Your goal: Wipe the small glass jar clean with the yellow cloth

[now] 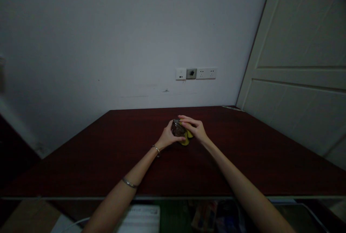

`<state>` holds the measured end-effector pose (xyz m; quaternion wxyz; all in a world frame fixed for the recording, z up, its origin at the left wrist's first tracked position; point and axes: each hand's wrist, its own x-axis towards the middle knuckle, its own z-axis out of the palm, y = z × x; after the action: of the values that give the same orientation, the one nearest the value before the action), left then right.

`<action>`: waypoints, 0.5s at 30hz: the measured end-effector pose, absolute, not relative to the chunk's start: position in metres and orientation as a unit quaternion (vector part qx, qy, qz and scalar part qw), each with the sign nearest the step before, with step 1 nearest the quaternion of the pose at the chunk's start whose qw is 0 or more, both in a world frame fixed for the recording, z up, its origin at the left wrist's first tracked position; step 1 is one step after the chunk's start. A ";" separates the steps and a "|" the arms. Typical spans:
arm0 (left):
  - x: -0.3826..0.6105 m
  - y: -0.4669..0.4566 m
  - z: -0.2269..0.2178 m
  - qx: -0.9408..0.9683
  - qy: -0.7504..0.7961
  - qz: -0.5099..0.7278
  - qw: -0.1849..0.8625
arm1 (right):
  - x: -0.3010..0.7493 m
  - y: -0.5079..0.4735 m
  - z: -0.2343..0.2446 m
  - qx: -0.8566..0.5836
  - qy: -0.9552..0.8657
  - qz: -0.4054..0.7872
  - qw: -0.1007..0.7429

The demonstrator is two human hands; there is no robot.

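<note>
Above the middle of the dark red table (151, 164), my left hand (167, 136) is wrapped round a small, shiny, see-through glass (177, 129). Its exact shape is hard to make out in the dim light. My right hand (198, 129) holds a yellow cloth (185, 141) against the right side of the glass. Part of the cloth hangs below the fingers, and some of it is hidden behind them. Two bracelets show on my left arm, one at the wrist and one farther up the forearm.
A pale wall with sockets (206, 73) rises behind the table. To the right stands a white panelled door (294, 81). Below the table's front edge are a white ridged object (142, 218), a patterned box-like item (204, 216) and a dark flat thing (300, 218).
</note>
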<state>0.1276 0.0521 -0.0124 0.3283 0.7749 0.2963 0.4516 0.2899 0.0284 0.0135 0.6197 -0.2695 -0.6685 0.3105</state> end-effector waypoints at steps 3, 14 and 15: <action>0.127 0.053 -0.013 0.776 0.300 0.454 0.321 | 0.291 0.027 0.014 -0.266 -0.682 0.302 0.610; 0.128 0.042 -0.004 0.804 0.300 0.422 0.292 | 0.288 0.031 0.013 -0.333 -0.602 0.337 0.643; 0.128 0.043 -0.005 0.801 0.307 0.423 0.292 | 0.288 0.029 0.014 -0.319 -0.618 0.322 0.642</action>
<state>0.1283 0.0430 -0.0050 0.2921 0.8009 0.3067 0.4234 0.2881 0.0292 0.0138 0.6419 -0.3195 -0.6184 0.3217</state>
